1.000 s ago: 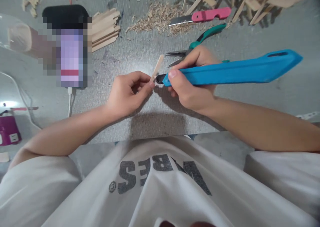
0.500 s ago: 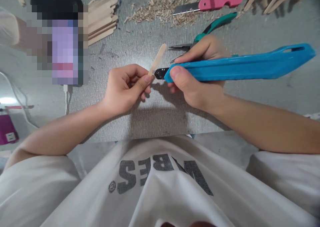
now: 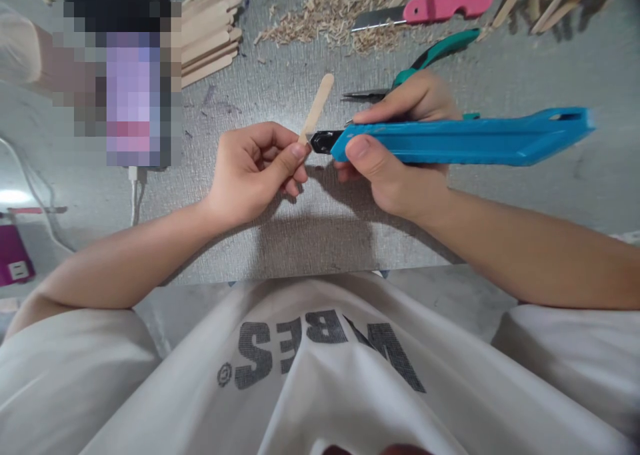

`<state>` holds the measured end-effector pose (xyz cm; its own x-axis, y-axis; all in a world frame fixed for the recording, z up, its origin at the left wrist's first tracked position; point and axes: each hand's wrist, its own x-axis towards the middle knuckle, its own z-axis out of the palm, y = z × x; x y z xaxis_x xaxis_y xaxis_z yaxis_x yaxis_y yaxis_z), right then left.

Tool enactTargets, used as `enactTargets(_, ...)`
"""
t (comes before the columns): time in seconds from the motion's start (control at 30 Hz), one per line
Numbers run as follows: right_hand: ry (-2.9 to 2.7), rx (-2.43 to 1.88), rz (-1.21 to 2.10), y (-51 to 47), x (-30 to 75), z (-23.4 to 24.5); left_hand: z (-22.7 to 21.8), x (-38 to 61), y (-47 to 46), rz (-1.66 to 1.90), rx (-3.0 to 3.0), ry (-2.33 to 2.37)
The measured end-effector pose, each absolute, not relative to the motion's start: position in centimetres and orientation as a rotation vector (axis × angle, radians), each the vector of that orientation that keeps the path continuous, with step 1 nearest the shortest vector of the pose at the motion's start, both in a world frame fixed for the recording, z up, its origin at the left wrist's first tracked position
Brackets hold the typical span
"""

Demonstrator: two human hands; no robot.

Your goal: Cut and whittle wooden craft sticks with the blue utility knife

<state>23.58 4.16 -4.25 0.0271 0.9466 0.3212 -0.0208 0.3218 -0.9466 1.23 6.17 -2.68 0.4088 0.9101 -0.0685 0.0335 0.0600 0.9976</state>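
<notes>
My left hand (image 3: 255,171) pinches the lower end of a pale wooden craft stick (image 3: 317,107), which points up and away from me. My right hand (image 3: 395,155) is wrapped round the front of a long blue utility knife (image 3: 465,138). The knife's black tip touches the stick just above my left thumb and fingers. Both hands hover over a grey textured mat (image 3: 310,235).
Green-handled pliers (image 3: 425,58) lie right behind my right hand. A pink knife (image 3: 430,8) and a heap of wood shavings (image 3: 325,15) sit farther back. Stacked craft sticks (image 3: 210,38) and a phone (image 3: 125,75) with a cable are at the left, and a purple object (image 3: 15,255) at the far left edge.
The craft stick shows more of its length above my left fingers and stands a little higher. The knife handle has levelled out. The view shifted slightly.
</notes>
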Motion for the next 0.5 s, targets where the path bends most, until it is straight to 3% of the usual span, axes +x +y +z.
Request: enactTargets(0.5,-1.371,-0.933,1.028,3.6,24.7,-4.1,-1.9,1.3,6.2,0.738,1.31,0.925)
